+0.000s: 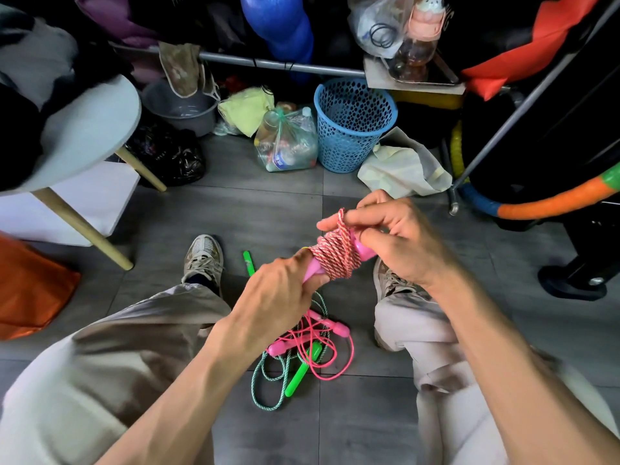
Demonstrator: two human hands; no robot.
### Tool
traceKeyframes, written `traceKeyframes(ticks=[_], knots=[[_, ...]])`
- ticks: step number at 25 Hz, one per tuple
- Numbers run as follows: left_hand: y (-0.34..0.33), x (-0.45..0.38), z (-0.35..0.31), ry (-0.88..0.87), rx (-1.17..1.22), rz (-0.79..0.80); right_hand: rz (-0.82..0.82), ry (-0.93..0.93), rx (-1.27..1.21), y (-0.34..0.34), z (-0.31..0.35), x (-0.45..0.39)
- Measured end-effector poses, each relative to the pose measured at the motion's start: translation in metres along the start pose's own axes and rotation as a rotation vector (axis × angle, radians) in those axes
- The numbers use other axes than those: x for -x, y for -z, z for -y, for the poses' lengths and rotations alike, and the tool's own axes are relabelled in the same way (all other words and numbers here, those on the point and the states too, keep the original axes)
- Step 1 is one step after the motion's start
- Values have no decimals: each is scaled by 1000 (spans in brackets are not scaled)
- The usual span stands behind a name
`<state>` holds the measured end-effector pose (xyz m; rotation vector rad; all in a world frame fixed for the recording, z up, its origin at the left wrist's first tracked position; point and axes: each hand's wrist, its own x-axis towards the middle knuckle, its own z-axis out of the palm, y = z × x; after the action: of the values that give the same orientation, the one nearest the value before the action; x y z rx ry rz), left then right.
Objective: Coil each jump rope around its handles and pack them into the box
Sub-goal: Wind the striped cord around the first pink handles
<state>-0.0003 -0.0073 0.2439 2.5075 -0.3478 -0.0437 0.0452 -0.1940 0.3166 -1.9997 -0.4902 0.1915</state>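
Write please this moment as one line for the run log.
left hand: grips pink handles | right hand: pinches red-white rope end | floor: two ropes loose | box: unseen

Red-white speckled rope (336,255) coils pink handles (313,271); blue perforated basket (352,125).

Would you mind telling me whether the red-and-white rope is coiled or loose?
Coiled: the red-and-white rope wraps the pink handles; the right hand pinches its end.

Even soft light, faint shadows, wide-angle bending at edges, slight blur near corners
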Motion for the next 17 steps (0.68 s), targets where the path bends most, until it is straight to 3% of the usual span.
traceKeyframes(ticks=[4,7,10,15,17], knots=[[9,6,-5,-144,-30,78,37,-51,-145,5,0,-1],[13,10,-13,-247,-240,-103,69,-119,-236,3,-3,-3],[9,14,-22,-168,-344,-249,38,-162,-252,-6,-4,-6],[-2,16,-36,-84,-376,-273,-217,-72,108,-23,-5,-8],[-3,18,-38,-81,-384,-294,-290,-67,137,-25,-2,-7]])
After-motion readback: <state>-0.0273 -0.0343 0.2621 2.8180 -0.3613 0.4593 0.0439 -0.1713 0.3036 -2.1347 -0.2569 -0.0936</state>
